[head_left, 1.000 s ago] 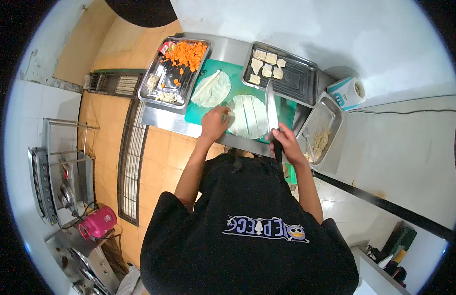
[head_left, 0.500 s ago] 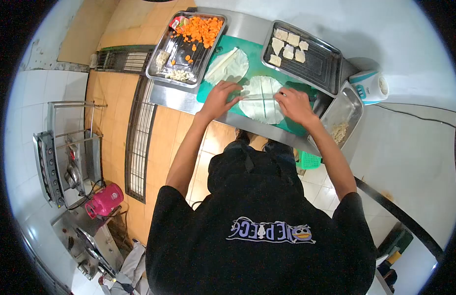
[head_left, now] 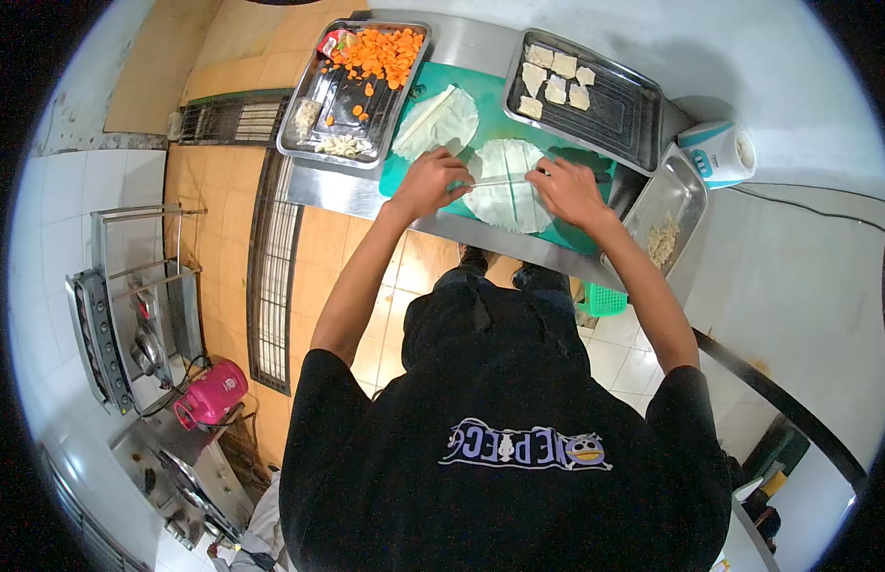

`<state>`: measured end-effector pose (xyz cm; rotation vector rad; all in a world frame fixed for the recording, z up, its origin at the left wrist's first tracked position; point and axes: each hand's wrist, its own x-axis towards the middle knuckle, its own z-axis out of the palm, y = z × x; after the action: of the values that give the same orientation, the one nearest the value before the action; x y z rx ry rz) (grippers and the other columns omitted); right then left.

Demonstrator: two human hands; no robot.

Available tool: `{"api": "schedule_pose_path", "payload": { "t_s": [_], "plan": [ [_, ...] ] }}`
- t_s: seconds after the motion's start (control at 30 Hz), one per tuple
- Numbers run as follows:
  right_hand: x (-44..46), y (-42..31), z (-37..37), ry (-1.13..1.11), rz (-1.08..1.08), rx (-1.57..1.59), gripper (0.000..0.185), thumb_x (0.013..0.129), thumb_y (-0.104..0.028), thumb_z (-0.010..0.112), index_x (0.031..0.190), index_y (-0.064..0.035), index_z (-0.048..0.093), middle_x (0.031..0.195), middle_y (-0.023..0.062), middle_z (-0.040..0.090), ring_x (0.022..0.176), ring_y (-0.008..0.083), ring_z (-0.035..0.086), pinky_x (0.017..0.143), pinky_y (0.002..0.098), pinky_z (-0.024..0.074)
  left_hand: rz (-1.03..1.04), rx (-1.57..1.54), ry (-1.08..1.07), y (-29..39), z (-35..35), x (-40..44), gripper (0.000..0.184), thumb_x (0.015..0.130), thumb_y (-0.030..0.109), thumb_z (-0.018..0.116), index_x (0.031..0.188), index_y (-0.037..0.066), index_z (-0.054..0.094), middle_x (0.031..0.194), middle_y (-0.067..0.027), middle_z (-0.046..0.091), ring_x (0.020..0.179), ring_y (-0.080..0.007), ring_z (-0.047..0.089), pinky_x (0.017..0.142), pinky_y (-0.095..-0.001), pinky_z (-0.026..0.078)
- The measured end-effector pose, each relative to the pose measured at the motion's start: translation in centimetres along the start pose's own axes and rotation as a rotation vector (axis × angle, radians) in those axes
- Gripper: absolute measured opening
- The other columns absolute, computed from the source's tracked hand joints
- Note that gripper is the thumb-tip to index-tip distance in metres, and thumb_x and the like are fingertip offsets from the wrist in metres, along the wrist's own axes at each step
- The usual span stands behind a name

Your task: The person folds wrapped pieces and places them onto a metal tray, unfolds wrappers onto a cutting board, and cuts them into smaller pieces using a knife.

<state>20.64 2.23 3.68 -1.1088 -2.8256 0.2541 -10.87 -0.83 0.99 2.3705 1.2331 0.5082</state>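
Note:
A round pale wrapper sheet (head_left: 511, 208) with lengthwise cuts lies on the green cutting board (head_left: 397, 170). Across it runs the knife (head_left: 500, 182), its blade seen edge-on and its dark handle at the right. My left hand (head_left: 435, 181) has its fingers closed at the blade's left end. At the right, my right hand (head_left: 568, 191) grips the knife near the handle. Left of the cut sheet lies another pale wrapper (head_left: 446, 122), partly folded, just beyond my left hand.
At the left, a metal tray (head_left: 282, 143) holds sliced carrots (head_left: 387, 52) and chopped white pieces. A dark tray (head_left: 633, 124) holds several square pieces. Further right are a metal pan (head_left: 686, 195) with crumbly food and a white-blue container (head_left: 714, 153). A green basket (head_left: 605, 300) is below.
The knife has turned from pointing away at the right to lying across the cut sheet. My left hand has moved to its blade end. The view has shifted.

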Motion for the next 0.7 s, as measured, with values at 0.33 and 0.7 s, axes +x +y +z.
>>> {"api": "schedule_pose_path", "payload": {
  "t_s": [0.33, 0.7],
  "plan": [
    [0.4, -0.2, -0.1, -0.022, -0.010, -0.011, 0.019, 0.091, -0.015, 0.063, 0.108, -0.0169, 0.071, 0.102, 0.0077, 0.067, 0.097, 0.0314, 0.070, 0.069, 0.0472, 0.0603, -0.025, 0.031, 0.004, -0.3, 0.5, -0.1, 0.008, 0.086, 0.022, 0.080, 0.091, 0.016, 0.083, 0.090, -0.0017, 0.073, 0.099, -0.0259, 0.064, 0.092, -0.0404, 0.054],
    [0.5, 0.4, 0.8, 0.000, -0.025, 0.026, 0.023, 0.089, -0.015, 0.065, 0.109, -0.0174, 0.074, 0.104, 0.0050, 0.068, 0.097, 0.0309, 0.070, 0.071, 0.0468, 0.0610, -0.030, -0.105, -0.012, -1.8, -0.4, 2.0, 0.016, 0.089, 0.021, 0.077, 0.102, 0.014, 0.080, 0.098, -0.0058, 0.075, 0.099, -0.0306, 0.070, 0.087, -0.0448, 0.056]
  ]
}}
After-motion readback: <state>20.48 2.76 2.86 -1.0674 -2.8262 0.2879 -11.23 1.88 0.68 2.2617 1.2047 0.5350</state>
